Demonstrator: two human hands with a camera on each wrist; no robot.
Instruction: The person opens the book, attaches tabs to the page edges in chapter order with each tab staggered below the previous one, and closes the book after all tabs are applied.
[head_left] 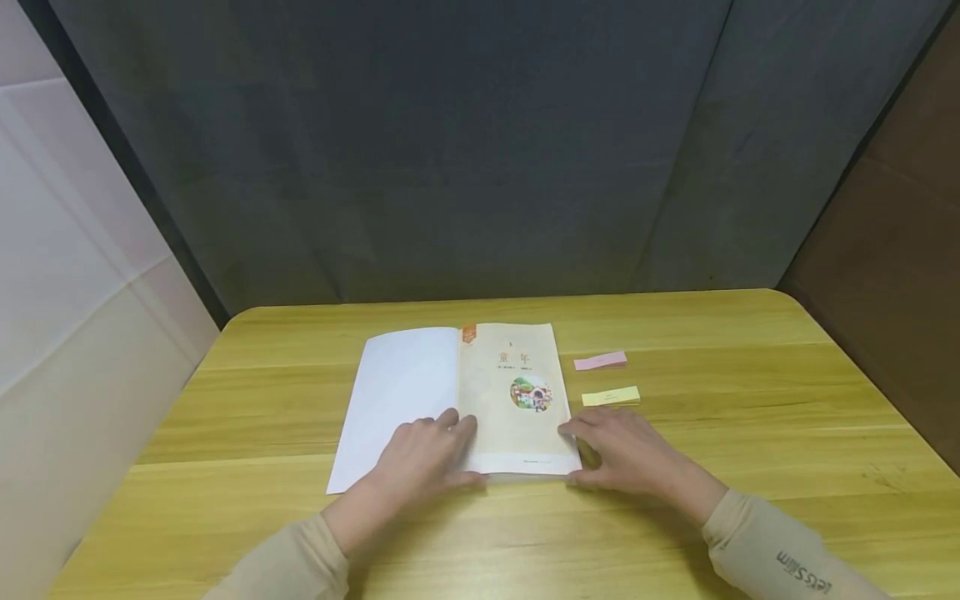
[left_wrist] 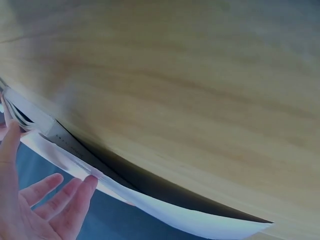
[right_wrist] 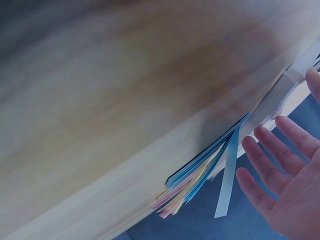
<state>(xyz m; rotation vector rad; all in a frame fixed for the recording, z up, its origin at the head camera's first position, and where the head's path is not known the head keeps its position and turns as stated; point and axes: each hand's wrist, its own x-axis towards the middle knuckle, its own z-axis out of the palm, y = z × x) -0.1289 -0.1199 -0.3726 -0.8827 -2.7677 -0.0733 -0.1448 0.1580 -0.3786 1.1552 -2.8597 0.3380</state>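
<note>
An open book (head_left: 517, 433) lies on the table, its plain white left leaf (head_left: 405, 375) spread out beside a printed title page with a round coloured picture. My left hand (head_left: 427, 450) rests over the lower end of the fold, thumb at the book's bottom edge. In the left wrist view its fingers (left_wrist: 75, 200) lie loosely against the white leaf. My right hand (head_left: 626, 450) touches the lower right corner, fingertips along the side edge and thumb at the bottom. Its fingers (right_wrist: 270, 165) are nearly straight in the right wrist view, next to the page block.
A pink paper strip (head_left: 600, 361) and a yellow paper strip (head_left: 611, 396) lie right of the book. Several thin coloured strips (right_wrist: 190, 185) fan out near my right hand in the right wrist view. A dark cloth (head_left: 450, 167) hangs behind the wooden table (head_left: 750, 375).
</note>
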